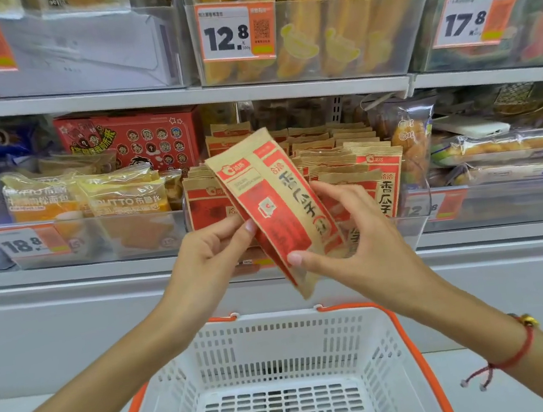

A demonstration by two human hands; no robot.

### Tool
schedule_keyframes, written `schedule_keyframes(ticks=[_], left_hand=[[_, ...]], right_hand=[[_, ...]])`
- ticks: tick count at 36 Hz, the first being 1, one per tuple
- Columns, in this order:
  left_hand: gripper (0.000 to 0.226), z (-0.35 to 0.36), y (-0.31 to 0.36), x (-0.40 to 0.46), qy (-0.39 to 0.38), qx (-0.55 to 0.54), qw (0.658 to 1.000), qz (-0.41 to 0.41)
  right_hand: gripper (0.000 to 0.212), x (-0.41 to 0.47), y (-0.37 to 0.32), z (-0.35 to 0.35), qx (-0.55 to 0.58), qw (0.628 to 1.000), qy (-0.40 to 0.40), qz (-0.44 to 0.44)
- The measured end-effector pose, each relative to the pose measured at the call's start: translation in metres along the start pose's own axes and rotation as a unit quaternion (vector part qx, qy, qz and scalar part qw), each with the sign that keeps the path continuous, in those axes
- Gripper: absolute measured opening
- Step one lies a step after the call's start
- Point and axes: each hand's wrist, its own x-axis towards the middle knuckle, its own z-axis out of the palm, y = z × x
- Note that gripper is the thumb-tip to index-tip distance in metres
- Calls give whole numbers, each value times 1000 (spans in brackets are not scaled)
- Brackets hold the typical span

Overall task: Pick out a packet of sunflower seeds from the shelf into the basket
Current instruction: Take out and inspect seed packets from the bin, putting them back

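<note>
In front of the shelf (180,97), above the white basket (278,322), the sunflower seed packet (273,205) is held tilted; the left hand (208,259) pinches its left edge, thumb on the front; the right hand (347,240) grips its right side, thumb at the lower edge. To finish well, I'd lower it straight down over the basket's middle; let go only once it is inside the rim.

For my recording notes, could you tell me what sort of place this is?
Most likely a grocery or convenience store: shelves stocked with packaged snacks, printed price tags on clear bins, and a white shopping basket below the hands.
</note>
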Motion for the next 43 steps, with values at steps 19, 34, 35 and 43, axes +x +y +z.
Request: schedule_keyframes(ticks=[19,34,35,43], left_hand=[[29,3,-12,-3,-121,65,986,-93],[24,1,-17,-1,-60,95,989,-96],[23,1,-17,-1,-63,94,989,-99],[25,7,-16,-2,-63,86,988,-112]], right_hand=[[11,11,9,-18,210,969,97,89],[11,10,5,-23,174,968,171,66],[11,10,5,-24,180,967,165,74],[10,11,9,-26,205,959,172,91]])
